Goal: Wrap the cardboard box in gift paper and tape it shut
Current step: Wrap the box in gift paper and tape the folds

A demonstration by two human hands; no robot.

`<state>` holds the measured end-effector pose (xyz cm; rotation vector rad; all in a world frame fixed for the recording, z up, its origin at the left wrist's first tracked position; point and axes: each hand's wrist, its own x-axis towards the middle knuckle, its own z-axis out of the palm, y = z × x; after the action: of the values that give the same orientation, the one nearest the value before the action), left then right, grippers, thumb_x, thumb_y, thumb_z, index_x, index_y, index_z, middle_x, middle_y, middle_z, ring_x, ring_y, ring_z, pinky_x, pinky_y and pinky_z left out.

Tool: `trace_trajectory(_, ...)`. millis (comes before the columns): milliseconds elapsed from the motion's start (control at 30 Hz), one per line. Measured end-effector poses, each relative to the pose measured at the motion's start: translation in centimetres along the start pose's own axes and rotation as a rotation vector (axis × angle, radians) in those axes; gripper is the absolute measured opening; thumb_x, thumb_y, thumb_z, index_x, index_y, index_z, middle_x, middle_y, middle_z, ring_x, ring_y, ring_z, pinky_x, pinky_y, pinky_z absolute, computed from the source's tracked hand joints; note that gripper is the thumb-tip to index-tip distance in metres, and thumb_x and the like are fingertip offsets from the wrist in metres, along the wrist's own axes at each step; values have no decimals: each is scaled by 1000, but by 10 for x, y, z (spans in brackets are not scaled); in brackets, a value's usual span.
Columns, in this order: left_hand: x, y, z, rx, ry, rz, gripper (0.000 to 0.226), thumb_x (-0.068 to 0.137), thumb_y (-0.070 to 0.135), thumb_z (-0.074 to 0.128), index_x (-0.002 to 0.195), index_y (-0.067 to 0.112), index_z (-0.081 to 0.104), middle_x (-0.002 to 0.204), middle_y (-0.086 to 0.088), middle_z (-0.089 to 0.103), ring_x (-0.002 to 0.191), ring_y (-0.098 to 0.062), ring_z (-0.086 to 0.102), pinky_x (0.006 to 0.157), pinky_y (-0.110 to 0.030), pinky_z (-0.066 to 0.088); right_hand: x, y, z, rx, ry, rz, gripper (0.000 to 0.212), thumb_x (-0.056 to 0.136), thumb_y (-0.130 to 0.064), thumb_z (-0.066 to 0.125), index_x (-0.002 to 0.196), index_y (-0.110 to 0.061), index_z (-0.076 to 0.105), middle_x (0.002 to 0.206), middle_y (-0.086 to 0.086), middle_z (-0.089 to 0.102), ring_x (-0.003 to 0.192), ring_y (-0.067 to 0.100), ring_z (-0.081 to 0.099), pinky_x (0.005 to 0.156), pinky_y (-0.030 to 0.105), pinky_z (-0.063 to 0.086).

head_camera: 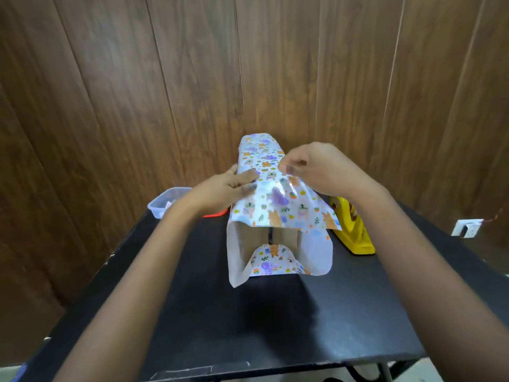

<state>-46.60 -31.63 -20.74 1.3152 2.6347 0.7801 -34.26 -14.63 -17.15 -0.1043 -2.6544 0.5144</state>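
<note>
The cardboard box (286,239) lies on the black table, its brown near end showing inside an open tube of gift paper (275,210) printed with small animals and plants. The paper wraps over the top and hangs past the near end. My left hand (228,188) presses flat on the paper on top of the box at its left side. My right hand (316,166) pinches a piece of clear tape against the paper near the top seam, fingers curled.
A yellow tape dispenser (355,232) stands right of the box. A clear plastic tub (165,202) and something orange-red (214,213) sit at the left behind my left arm. The black table (275,326) ends close to the wood-panelled wall.
</note>
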Motion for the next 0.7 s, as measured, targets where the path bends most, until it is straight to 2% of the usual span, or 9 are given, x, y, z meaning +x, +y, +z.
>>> trace_trajectory(100,3,2,12,56,58,57,45,101,32,33,145,23,31,154,13,19,143,-2,-3,115,-31,-4,18,15,10,21,-147,-11,34,98,-36,45,86,-12,65,74,0,55,73,14,46,55,21,33)
trace_trajectory(167,2,7,19,-2,111,60,46,101,33,31,146,21,30,154,12,19,143,-3,0,114,-29,-4,19,19,15,24,-234,3,44,99,-39,40,110,-3,62,81,6,58,69,14,48,55,19,37)
trace_trajectory(267,0,8,24,-56,130,59,47,102,31,31,146,18,29,154,9,20,143,-2,3,116,-28,-3,21,23,20,23,-307,-20,48,98,-45,38,126,-11,55,126,10,60,110,27,58,87,34,50)
trace_trajectory(333,-3,8,21,-154,125,66,44,102,29,33,144,16,34,151,13,22,140,3,6,118,-26,3,22,22,20,9,-325,-53,44,97,-46,39,134,-25,52,139,-1,52,122,19,51,85,28,44)
trace_trajectory(400,-8,5,14,-367,137,47,39,100,25,36,137,15,44,139,21,29,129,14,17,111,-11,16,25,21,20,-26,-336,-86,44,97,-46,39,137,-31,47,142,-6,48,125,13,47,82,21,35)
trace_trajectory(467,-12,1,11,-414,126,46,39,99,28,40,135,16,48,137,21,36,127,16,19,105,-7,19,26,24,21,-39,-331,-106,43,97,-46,40,136,-31,48,142,-5,49,126,13,47,85,22,37)
trace_trajectory(567,-10,0,11,-291,94,94,42,96,34,44,135,19,50,141,20,37,132,13,16,113,-17,16,15,30,19,187,-185,-12,45,94,-49,43,132,-27,54,137,-7,52,125,15,50,99,30,42)
trace_trajectory(633,-4,5,6,-263,104,77,42,95,39,44,129,17,57,138,17,42,133,8,22,115,-23,20,0,35,16,335,-73,57,53,89,-57,44,123,-18,58,111,-13,62,112,21,56,94,37,44)
trace_trajectory(700,1,15,0,-234,85,45,48,90,55,46,112,18,67,127,13,54,127,-5,43,112,-37,31,-20,41,14,426,-123,133,71,72,-71,52,119,-19,53,95,-13,53,100,20,52,85,34,44)
